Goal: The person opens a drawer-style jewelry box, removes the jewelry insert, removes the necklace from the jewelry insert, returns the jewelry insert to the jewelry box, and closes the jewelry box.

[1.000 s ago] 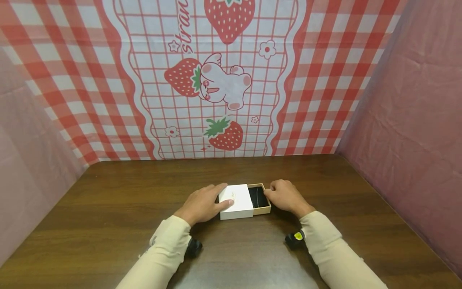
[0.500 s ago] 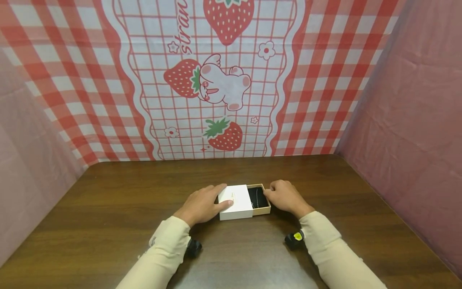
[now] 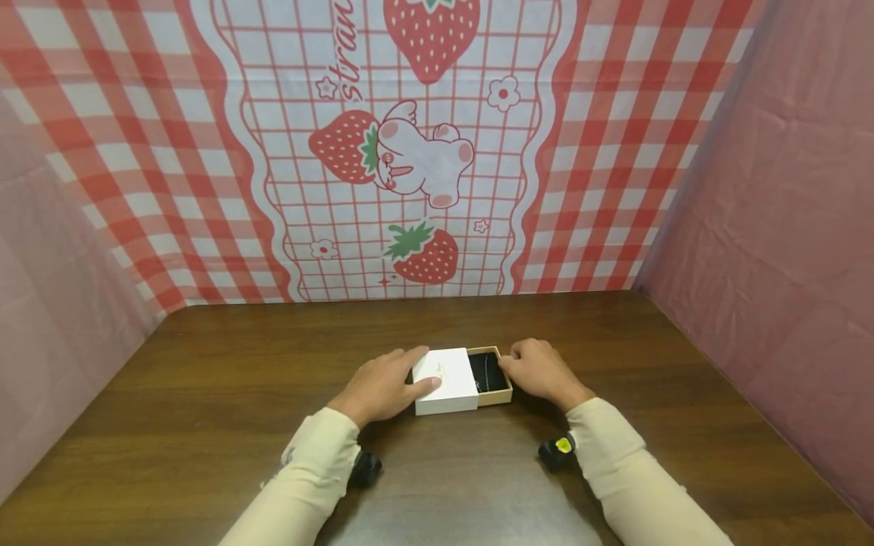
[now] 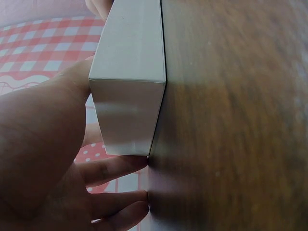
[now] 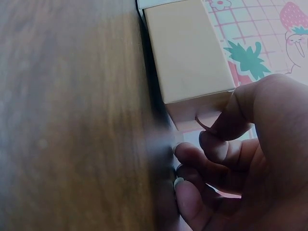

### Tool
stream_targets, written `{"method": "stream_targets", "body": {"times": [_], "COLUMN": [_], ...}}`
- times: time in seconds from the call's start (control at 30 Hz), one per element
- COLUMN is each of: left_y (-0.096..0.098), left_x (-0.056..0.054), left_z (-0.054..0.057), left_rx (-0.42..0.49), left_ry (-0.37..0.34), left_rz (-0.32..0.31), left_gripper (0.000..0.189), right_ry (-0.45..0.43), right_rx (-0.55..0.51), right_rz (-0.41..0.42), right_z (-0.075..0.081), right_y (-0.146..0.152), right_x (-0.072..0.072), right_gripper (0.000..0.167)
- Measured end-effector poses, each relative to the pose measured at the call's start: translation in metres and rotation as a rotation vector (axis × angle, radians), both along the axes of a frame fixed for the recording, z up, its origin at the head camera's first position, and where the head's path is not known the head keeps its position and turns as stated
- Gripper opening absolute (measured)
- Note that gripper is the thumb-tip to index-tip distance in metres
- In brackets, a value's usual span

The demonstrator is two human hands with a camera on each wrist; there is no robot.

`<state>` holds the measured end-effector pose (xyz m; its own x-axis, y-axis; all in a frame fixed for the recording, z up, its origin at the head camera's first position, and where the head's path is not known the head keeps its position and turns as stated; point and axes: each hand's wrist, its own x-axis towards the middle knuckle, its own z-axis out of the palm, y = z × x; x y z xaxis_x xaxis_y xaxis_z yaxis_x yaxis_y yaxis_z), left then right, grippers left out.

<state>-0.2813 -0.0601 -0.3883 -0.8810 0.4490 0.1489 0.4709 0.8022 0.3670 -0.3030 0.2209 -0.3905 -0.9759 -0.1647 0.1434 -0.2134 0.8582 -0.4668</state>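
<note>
A white jewelry box lies on the table, its outer sleeve (image 3: 454, 379) on the left and its tan inner drawer (image 3: 497, 398) pulled partway out to the right. Inside the drawer a thin silver chain (image 3: 487, 374) rests on a black insert (image 3: 480, 365). My left hand (image 3: 379, 388) holds the sleeve at its left end, thumb on top and other fingers along the far side and end. Thumb and forefinger of my right hand (image 3: 542, 371) pinch a small ribbon pull (image 5: 202, 124) on the drawer's end face. The sleeve hides the rest of the drawer.
The brown wooden table (image 3: 259, 349) runs back to a red-and-white strawberry cloth (image 3: 382, 250). Pink cloths hang at both sides, the right-hand cloth (image 3: 771, 265) close along the table edge. Black wrist devices are strapped under both sleeves.
</note>
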Motion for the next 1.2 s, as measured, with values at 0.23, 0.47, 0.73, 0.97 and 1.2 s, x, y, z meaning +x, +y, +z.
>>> {"method": "stream_targets", "body": {"times": [0.23,0.47,0.73,0.97,1.2], "left_y": [0.0005,0.0007,0.0001,0.0022,-0.0012], "left_x": [-0.0004,-0.0003,-0.0014,-0.0019,0.0009], "left_z": [-0.001,0.0007,-0.0008,-0.0013,-0.0011], "left_rx": [0.003,0.007,0.007,0.008,0.011], "left_ry": [-0.006,-0.01,-0.013,0.001,-0.009], "left_rz": [0.004,0.006,0.005,0.003,0.002], "left_gripper": [0.065,0.065,0.065,0.064,0.065], "right_ry": [-0.003,-0.002,-0.006,0.003,0.014], "right_rx": [0.003,0.003,0.004,-0.002,-0.001], "right_rz": [-0.004,-0.007,-0.014,-0.014,-0.018], "right_z": [0.0007,0.0029,0.0021,0.0027,-0.0005], "right_y": [0.0011,0.0013,0.0017,0.0039,-0.0001], "right_x": [-0.0004,0.0001,0.0001,0.0009,0.0003], "right_gripper": [0.034,0.035,0.035,0.035,0.036]}}
